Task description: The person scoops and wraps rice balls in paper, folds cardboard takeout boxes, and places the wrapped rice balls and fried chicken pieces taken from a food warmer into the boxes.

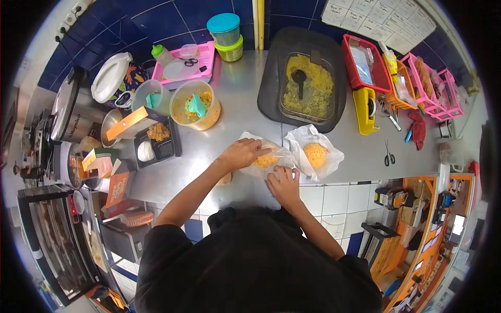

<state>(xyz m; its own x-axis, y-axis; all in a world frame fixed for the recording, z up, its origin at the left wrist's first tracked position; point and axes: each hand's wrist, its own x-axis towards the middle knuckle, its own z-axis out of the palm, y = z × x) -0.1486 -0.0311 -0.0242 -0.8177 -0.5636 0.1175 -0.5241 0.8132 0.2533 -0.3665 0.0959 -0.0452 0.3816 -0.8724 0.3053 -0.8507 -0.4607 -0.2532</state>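
Left side of your steel counter [237, 88]: black meal box [166, 150] holding browned food [158, 132] and a white mound [145, 152]. Next, a clear tub [207, 123]. Your left hand [240, 155] lies over a paper sheet [283, 158], fingers loosely bent; can't tell if they pinch it. Yellow rice [265, 160] on that sheet, between your hands. Your right hand [285, 184] touches its near edge, fingers half spread, pinch unclear. Just right, second rice mound [315, 155] on its own paper.

On the counter [237, 99], a wrapper [283, 154] is flanked on the right by a second wrapper [334, 156], a tub [309, 117] holding a ladle [299, 81] is set behind them, and scissors [386, 152] are laid farther right.
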